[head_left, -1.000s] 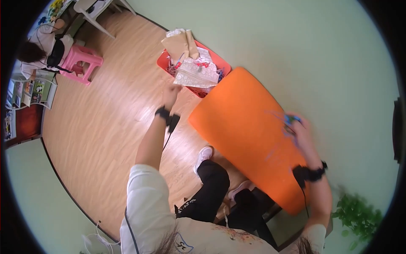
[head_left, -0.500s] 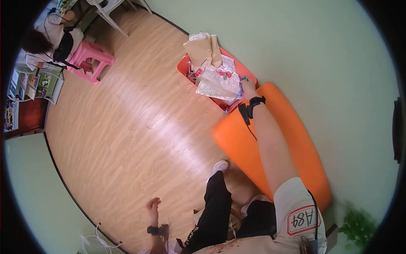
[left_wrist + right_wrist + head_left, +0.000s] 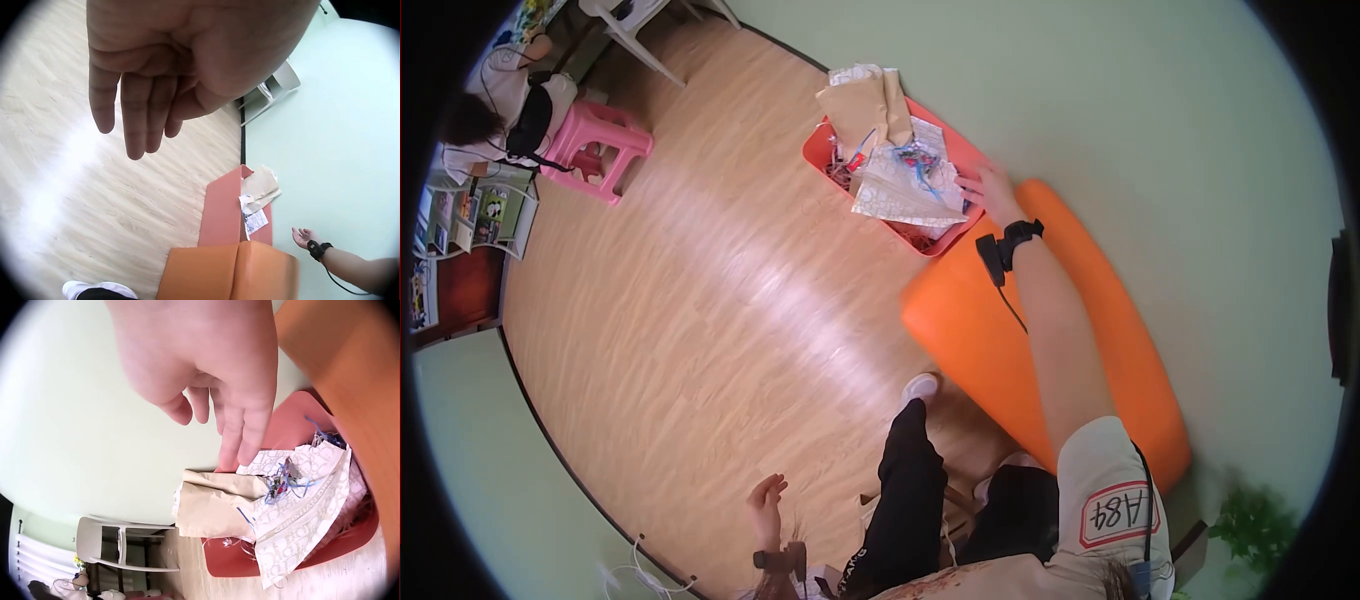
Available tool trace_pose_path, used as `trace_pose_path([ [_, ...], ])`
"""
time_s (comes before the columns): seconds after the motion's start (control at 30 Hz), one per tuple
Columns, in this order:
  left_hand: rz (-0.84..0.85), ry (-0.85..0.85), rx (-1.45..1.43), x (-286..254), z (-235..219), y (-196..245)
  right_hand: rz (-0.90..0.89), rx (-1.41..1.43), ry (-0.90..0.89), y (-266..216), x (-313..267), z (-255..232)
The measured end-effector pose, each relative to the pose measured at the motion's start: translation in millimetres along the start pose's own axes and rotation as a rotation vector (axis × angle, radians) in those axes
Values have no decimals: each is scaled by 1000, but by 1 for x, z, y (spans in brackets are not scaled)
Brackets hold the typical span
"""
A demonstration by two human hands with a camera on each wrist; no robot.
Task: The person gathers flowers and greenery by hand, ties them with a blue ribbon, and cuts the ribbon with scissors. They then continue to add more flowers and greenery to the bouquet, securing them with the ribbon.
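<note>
My right hand is at the right rim of a red plastic bin, its fingers loosely extended and holding nothing. A small tangle of blue and coloured strands lies just past the fingertips, on white patterned paper that fills the bin together with folded brown paper. Low in the head view, my left hand hangs over the floor with bent, relaxed fingers. Nothing lies in its palm in the left wrist view.
An orange padded bench stands between me and the bin, along the green wall. At far left a person sits on a pink stool, near a white chair and a magazine rack. A green plant is low at right.
My right hand has gone from over the bench to the bin and let go of the blue tangle onto the paper. My left hand has drawn back from near the bin toward my body.
</note>
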State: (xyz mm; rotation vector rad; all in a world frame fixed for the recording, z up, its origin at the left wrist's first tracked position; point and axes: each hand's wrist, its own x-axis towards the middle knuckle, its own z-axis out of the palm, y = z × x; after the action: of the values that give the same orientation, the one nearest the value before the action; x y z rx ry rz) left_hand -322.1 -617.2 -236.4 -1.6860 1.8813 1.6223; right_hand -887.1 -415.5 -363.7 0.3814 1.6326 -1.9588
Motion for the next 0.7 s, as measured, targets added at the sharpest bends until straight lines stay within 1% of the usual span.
trace_pose_path([
  [0.07,36,-28,7,2,10,14,-31,-63,25,0,-13,-18],
  [0.1,66,-41,13,5,16,22,-65,-65,-12,2,-20,-31],
  [0.13,72,-60,17,3,23,31,-73,-64,7,-6,-39,-42],
  [0.2,170,-140,30,0,38,50,-63,-155,-3,-19,-74,-64],
  [0.33,234,-247,14,-11,76,66,-70,-150,60,-34,-140,-119],
  [0.4,308,-318,85,-24,95,70,-172,-177,122,-46,-175,-139],
  [0.47,352,-382,81,-37,116,68,-204,-164,142,-57,-214,-158],
  [0.53,466,-489,103,-53,138,68,-241,-156,168,-67,-259,-174],
  [0.6,531,-554,108,-72,162,67,-338,-269,158,-81,-308,-186],
  [0.67,668,-634,99,-95,184,62,-391,-356,198,-96,-365,-192],
  [0.7,724,-678,103,-112,192,61,-517,-444,180,-94,-389,-198],
])
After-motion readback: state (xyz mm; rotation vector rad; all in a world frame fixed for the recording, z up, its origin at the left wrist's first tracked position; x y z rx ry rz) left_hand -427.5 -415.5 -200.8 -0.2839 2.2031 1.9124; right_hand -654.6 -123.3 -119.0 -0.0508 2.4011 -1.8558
